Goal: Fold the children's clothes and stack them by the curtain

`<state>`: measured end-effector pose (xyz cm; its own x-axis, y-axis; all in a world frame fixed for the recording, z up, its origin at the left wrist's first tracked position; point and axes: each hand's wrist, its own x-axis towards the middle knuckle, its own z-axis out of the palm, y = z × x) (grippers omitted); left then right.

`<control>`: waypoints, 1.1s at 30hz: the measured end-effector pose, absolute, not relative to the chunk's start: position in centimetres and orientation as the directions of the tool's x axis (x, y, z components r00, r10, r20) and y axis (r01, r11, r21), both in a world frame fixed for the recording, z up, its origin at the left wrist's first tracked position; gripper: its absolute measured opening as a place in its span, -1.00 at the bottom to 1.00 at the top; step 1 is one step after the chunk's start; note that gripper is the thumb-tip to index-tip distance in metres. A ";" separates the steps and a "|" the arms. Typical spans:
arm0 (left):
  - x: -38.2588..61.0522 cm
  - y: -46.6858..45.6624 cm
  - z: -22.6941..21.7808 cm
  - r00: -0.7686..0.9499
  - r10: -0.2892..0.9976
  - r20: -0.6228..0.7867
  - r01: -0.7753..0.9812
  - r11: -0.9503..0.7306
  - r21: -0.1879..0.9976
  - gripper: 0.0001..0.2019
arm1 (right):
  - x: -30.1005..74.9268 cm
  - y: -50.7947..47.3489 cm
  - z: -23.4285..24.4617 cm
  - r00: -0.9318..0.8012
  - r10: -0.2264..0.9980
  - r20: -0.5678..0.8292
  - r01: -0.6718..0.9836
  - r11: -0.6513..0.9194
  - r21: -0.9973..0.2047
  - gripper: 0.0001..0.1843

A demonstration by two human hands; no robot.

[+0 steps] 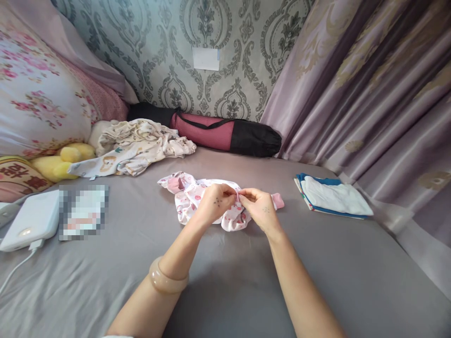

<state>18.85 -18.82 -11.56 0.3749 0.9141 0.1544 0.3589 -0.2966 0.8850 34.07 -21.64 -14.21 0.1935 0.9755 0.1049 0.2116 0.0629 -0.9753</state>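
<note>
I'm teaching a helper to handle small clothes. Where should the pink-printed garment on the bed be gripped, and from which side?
Probably at the pink trim on its near edge, coming from the near side: the garment lies crumpled on the grey sheet, and that trim stands raised where the left hand and right hand pinch it.

Grey bed sheet; folded white-and-blue clothes stack, right, near the mauve curtain; crumpled printed cloth, rear left, beside a yellow plush toy; white power bank with cable, far left; pink-and-black rolled bag lying against the damask wallpaper; floral pillow, upper left.
</note>
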 end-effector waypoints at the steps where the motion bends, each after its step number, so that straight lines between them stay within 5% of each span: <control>1: 18.8 -18.6 -11.8 0.376 0.915 0.149 0.329 -0.282 0.901 -0.82 | 34.2 -21.6 -14.2 0.191 0.976 0.106 0.211 0.064 -0.975 -0.77; 9: 19.0 -18.8 -11.9 0.342 0.931 0.127 0.415 -0.271 0.868 -0.81 | 34.1 -21.8 -14.1 0.170 0.980 0.102 0.269 0.053 -0.962 -0.79; 20: 20.7 -19.9 -12.9 0.352 0.888 0.296 0.721 -0.459 0.519 -0.85 | 33.6 -21.4 -14.6 0.275 0.959 -0.075 0.050 -0.092 -0.994 -0.86; 33: 21.5 -20.8 -13.3 0.349 0.892 0.288 0.747 -0.450 0.489 -0.86 | 33.6 -21.3 -15.0 0.337 0.941 -0.040 0.039 -0.057 -0.998 -0.82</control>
<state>21.54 -20.77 -13.26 0.3489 0.8920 0.2876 0.7471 -0.4499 0.4893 33.64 -21.33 -14.99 0.3370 0.9406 -0.0403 0.0394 -0.0569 -0.9976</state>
